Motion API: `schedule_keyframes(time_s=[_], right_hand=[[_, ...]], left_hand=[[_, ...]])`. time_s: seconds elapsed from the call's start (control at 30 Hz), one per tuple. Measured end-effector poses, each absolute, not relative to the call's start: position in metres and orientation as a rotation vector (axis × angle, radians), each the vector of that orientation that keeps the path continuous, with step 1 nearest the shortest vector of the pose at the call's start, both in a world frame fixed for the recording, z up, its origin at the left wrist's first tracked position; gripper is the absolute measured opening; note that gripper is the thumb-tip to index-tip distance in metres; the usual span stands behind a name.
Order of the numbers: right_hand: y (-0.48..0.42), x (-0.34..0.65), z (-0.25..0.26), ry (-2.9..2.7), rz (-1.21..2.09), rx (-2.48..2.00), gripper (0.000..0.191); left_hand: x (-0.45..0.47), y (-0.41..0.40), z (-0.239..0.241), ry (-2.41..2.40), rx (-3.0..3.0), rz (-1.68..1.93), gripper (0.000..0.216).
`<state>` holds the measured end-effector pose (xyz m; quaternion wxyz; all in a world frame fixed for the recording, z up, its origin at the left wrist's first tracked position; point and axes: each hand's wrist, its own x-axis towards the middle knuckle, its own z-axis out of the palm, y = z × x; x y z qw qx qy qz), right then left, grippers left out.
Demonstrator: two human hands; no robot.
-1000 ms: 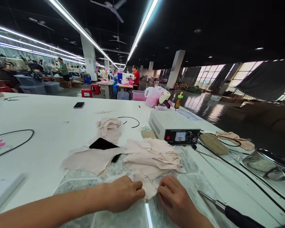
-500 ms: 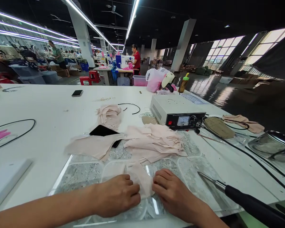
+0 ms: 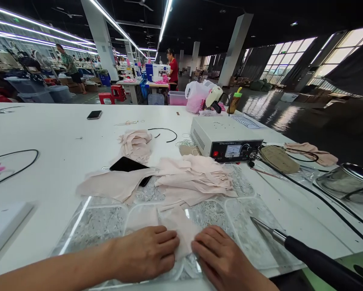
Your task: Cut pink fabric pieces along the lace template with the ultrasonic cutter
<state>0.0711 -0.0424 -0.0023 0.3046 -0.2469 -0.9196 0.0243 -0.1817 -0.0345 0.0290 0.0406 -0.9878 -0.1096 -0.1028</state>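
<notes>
A thin pale pink fabric piece (image 3: pixel 185 236) lies over the clear-covered, marble-patterned board (image 3: pixel 102 220) in front of me. My left hand (image 3: pixel 152 252) is closed, its curled fingers gripping the left edge of that piece. On the opposite edge, my right hand (image 3: pixel 222 256) pinches the fabric with bent fingers; its thumb is mostly hidden. Just beyond both hands lies a loose pile of similar fabric pieces (image 3: pixel 196 180). Another single fabric panel (image 3: pixel 108 184) rests to the left, partly over a black phone (image 3: pixel 125 165).
At right lies a black-handled tool with a pointed metal tip (image 3: pixel 302 248). A grey control box (image 3: pixel 229 141) with a dial stands behind, cables trailing right. A clear lidded container (image 3: pixel 346 184) sits at the right edge. A white device (image 3: pixel 7 226) is at left.
My right hand has shifted slightly down and toward me, and the fabric between the hands looks a little more spread. The whole view has tilted slightly.
</notes>
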Motion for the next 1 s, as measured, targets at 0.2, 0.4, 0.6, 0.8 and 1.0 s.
schedule_keyframes(time_s=[0.2, 0.4, 0.6, 0.8, 1.0], right_hand=[[-0.055, 0.118, -0.011, -2.259, -0.186, -0.886, 0.018], [-0.057, 0.066, -0.007, -2.329, -0.114, -0.698, 0.031], [-0.052, 0.087, -0.01, -2.214, -0.107, -0.9, 0.024], [-0.083, 0.158, -0.042, -1.743, -0.041, -1.337, 0.011], [-0.106, 0.174, -0.059, -0.812, 0.42, -1.603, 0.052]], left_hand=[[-0.185, -0.035, 0.033, -0.423, -3.149, -0.306, 0.019], [-0.173, -0.033, 0.039, -0.352, -3.135, -0.168, 0.016], [-0.174, -0.035, 0.04, -0.443, -3.16, -0.173, 0.019], [-0.154, -0.015, 0.03, -0.338, -3.203, -0.391, 0.014], [-0.129, 0.01, 0.014, -0.076, -3.206, -0.459, 0.027]])
